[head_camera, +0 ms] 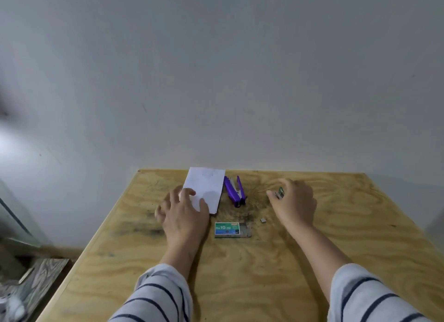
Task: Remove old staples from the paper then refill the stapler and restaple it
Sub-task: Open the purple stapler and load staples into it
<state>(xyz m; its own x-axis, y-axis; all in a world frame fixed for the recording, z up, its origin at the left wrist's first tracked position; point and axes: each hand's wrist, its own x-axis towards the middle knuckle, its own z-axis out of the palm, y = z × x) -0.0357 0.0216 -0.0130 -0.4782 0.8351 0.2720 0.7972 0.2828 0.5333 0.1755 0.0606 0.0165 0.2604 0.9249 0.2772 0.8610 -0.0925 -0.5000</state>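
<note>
The left hand (182, 212) rests on the near left corner of the paper (204, 192), with the fingers spread and quite straight; the thumb and the first finger lie on the sheet, and the other fingers reach over the wooden worktop (264, 261) at 9 o'clock from the sheet. The right hand (294, 201) hovers over the worktop at 3 o'clock from the paper, and its curled fingers pinch a small green and silver thing (280, 192); it is too small to tell what it is.

The paper is white and lies near the far edge of the worktop, a little turned. The purple stapler (234, 192) lies just beside the paper at its 3 o'clock side. The stapler is opened, so its two arms spread like a letter V with the hinge toward the person. The green staple box (227, 229) lies at 6 o'clock from the stapler, with its inner tray (245, 230) pulled out to the right side. A small grey piece (263, 220), maybe a block of staples, lies on the worktop at 2 o'clock from the box, near the right wrist.

Both arms wear sleeves (158, 295) with dark stripes on a light cloth. Behind the worktop stands a plain pale wall (216, 69).
</note>
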